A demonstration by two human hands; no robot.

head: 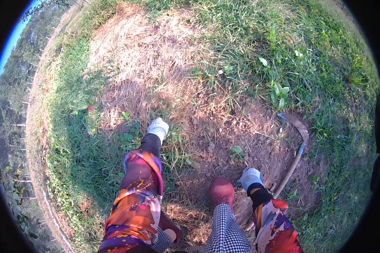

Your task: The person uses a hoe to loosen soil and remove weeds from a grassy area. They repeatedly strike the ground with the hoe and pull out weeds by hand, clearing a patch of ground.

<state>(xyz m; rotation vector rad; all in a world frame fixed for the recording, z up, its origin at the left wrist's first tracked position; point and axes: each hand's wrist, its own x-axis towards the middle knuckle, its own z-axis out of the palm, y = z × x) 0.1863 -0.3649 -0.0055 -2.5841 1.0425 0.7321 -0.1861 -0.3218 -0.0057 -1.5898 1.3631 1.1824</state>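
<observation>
My left hand (158, 128), in a white work glove, reaches into grass and weeds (174, 145) beside a patch of dry straw; its fingers are hidden. My right hand (250, 177), gloved too, is low over bare soil (215, 139), just right of my dark red shoe (221, 191); its fingers are mostly hidden. A sickle (299, 126) with a curved metal blade and a long wooden handle lies on the ground to the right. The handle passes behind my right forearm, and whether my hand touches it does not show.
Dry cut grass (145, 53) covers the ground ahead. Green grass (335, 95) grows on the right, with a broad-leaved weed (280, 93) near the sickle blade. A small weed (237, 151) stands in the soil. Posts and netting (15, 148) run along the far left.
</observation>
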